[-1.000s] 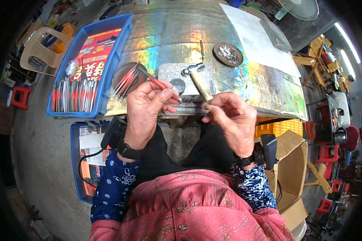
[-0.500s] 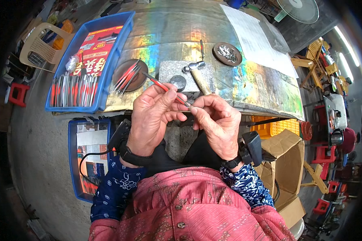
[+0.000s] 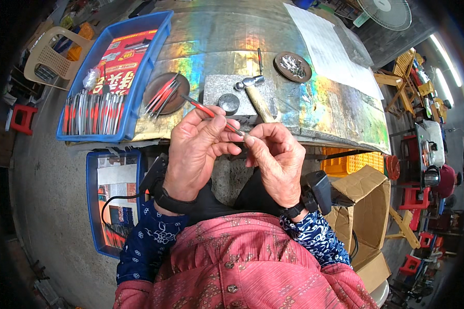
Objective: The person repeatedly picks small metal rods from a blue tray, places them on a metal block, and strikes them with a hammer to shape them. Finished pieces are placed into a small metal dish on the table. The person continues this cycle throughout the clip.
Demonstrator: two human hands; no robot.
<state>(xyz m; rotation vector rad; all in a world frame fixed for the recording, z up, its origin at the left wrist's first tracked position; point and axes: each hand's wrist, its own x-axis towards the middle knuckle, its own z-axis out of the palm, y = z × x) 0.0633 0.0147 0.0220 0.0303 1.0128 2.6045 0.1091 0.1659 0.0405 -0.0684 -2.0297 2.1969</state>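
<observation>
My left hand (image 3: 198,149) pinches a slim red pen-like tool (image 3: 207,110) between thumb and fingers. Its dark pointed end slants up to the left. The thumb and forefinger of my right hand (image 3: 277,162) are pressed together at the tool's lower end; any small piece between them is hidden. Beyond my hands a hammer (image 3: 260,103) lies across a grey stone block (image 3: 216,85). Beside the hammer, a round dark metal piece (image 3: 228,103) rests on the block. Several similar red and dark tools (image 3: 162,95) lie in a brown dish (image 3: 183,103) to the left.
A blue tray (image 3: 165,31) with rows of such tools stands at the table's left. A brown dish (image 3: 293,67) holds small silvery pieces, near a white sheet (image 3: 335,56). Below are another blue tray (image 3: 93,206), a cardboard box (image 3: 368,206) and a yellow crate (image 3: 353,164).
Both hands keep nearly the same pose on the tool. My right hand has shifted very slightly left, and the view has moved a little.
</observation>
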